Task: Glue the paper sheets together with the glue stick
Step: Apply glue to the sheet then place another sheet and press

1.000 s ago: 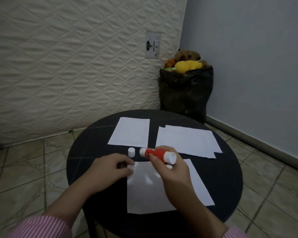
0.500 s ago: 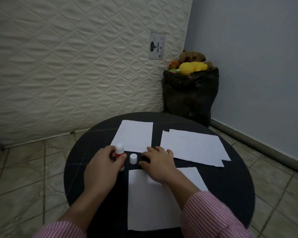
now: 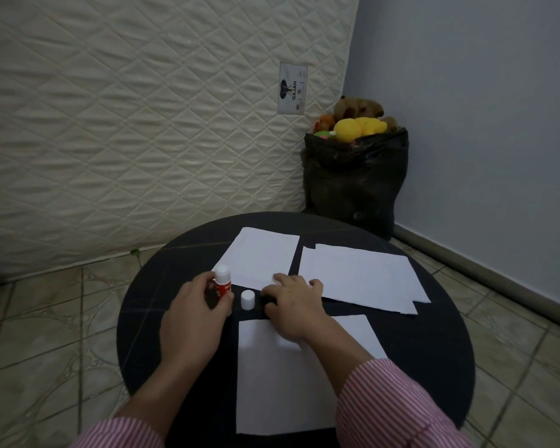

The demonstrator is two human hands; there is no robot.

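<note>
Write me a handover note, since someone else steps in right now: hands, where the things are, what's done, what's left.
Left hand holds the glue stick upright on the round table, uncapped.
Its white cap stands loose on the table between the hands.
Right hand lies flat, fingertips on the near edge of the far left sheet, holding nothing.
Near sheet lies in front of the person; a stack of sheets lies far right.
Done: the stick is uncapped. Whether glue is on the near sheet cannot be seen.
Left: join the sheets, press, recap.
</note>
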